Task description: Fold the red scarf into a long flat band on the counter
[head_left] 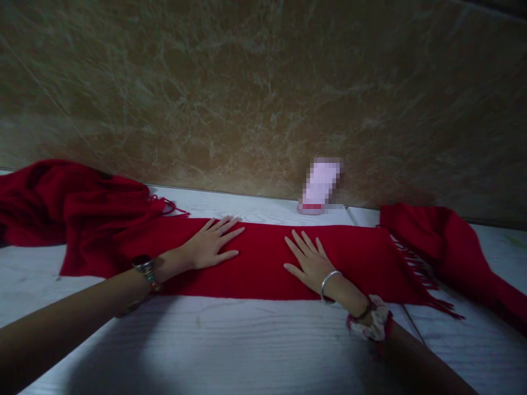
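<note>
A red scarf with fringe at its right end lies spread in a long flat strip on a white wood-grain surface. My left hand rests flat on its left-middle part, fingers spread and pointing right. On the right-middle part lies my right hand, also flat with fingers apart. Neither hand grips the cloth. At the left, the strip meets a crumpled heap of red cloth with some fringe showing; whether the two are one piece I cannot tell.
Another piece of red cloth lies bunched beyond the fringed end at the right. A blurred pinkish object leans against the brown marbled wall, behind the scarf. The white surface runs up to that wall.
</note>
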Demonstrator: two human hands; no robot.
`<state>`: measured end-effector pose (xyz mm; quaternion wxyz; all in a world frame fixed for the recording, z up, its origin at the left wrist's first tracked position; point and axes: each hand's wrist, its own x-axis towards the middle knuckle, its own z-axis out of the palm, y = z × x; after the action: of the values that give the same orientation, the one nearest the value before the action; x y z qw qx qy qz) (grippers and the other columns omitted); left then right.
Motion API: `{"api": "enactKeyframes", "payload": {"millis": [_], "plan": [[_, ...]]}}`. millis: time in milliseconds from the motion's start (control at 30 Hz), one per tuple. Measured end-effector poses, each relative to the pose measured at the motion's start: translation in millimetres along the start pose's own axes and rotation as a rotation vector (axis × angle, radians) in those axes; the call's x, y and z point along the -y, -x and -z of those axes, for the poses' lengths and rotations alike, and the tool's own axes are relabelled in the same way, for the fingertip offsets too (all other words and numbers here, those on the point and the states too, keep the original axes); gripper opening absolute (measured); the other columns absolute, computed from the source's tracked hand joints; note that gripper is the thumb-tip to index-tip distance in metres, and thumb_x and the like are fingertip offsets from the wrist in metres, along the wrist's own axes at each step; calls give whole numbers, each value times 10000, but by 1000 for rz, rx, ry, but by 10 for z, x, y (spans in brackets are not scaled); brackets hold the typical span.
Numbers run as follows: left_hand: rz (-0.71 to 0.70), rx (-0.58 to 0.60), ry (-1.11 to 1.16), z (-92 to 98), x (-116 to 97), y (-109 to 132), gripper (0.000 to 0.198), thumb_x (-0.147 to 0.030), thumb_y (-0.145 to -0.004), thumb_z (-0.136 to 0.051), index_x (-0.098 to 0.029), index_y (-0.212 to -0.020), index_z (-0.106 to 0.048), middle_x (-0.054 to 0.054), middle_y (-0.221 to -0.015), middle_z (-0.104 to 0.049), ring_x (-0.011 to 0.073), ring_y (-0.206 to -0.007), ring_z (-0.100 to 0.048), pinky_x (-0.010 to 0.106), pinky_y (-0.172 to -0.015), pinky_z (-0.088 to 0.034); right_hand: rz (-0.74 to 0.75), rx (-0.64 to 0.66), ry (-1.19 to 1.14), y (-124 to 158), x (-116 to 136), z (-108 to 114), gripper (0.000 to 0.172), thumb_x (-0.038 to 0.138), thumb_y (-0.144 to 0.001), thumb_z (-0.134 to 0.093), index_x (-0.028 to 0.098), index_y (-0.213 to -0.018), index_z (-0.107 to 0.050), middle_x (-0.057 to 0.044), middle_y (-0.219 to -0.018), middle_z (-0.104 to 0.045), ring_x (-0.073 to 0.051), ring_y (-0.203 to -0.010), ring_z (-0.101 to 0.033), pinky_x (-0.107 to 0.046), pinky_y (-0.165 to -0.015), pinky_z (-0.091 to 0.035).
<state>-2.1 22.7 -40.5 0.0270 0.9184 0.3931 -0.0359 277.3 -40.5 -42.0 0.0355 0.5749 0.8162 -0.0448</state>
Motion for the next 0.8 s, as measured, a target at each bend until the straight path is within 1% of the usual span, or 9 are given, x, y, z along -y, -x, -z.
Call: {"api": "enactKeyframes", "payload": {"millis": [100,200,300,400,500,633,733,800], "plan": [[-4,7,16,-13,23,1,599,-540,-887,-290,-222,-1393,-255,117,-1465,-162,314,-1330,-153,504,-1035,-171,-14,1,-13,-11,49,33,654,534,-847,-342,179,-1390,-264,-150,-1460,-191,-343,-1325,-156,-625,-1003,-166],[0,28,24,31,11,-52,629,-577,-876,-279,-227,-1397,-243,123,-1469,-141,339,-1331,-122,553,-1023,-142,8,-64,-33,-83,191,145,699,571,-824,-365,186,-1396,-249,-144,-1470,-160,-365,-1329,-108,-654,-989,-152],[-1,-18,6,94,-31,-161,661,-586,-870,-291,-206,-1405,-213,131,-1471,-117,333,-1338,-77,574,-1025,-97,68,-116,-41,-220,338,208,735,595,-812,-373,176,-1399,-237,-136,-1475,-147,-360,-1334,-79,-628,-1010,-143],[-4,-20,-5,97,-45,-243,613,-519,-898,-289,-172,-1400,-225,133,-1465,-150,297,-1341,-108,529,-1041,-136,94,-60,-47,-331,364,164,737,612,-814,-349,161,-1391,-262,-152,-1460,-197,-349,-1329,-133,-595,-1023,-159],[-26,-18,-10,37,-8,-248,546,-470,-914,-274,-170,-1369,-304,126,-1444,-231,286,-1329,-179,518,-1036,-174,49,-9,-33,-340,232,83,705,596,-835,-314,166,-1390,-262,-156,-1458,-200,-325,-1330,-150,-571,-1032,-158],[-38,-69,-15,-13,34,-218,543,-471,-914,-252,-172,-1362,-323,121,-1441,-239,289,-1325,-192,522,-1033,-176,-81,15,-16,-253,-74,20,682,570,-852,-290,161,-1396,-244,-162,-1469,-151,-312,-1337,-117,-558,-1035,-158],[-30,-52,-16,6,23,-216,535,-461,-915,-255,-175,-1361,-324,116,-1440,-246,277,-1325,-197,505,-1041,-172,-152,1,-17,-204,-246,-8,679,571,-852,-277,150,-1386,-272,-172,-1461,-187,-311,-1332,-143,-547,-1034,-177],[-24,-30,-16,26,9,-220,527,-454,-915,-266,-180,-1362,-323,110,-1442,-247,270,-1327,-192,493,-1046,-166,-171,-26,-29,-184,-287,-16,685,583,-849,-264,154,-1381,-284,-171,-1455,-210,-308,-1330,-155,-543,-1033,-187]]}}
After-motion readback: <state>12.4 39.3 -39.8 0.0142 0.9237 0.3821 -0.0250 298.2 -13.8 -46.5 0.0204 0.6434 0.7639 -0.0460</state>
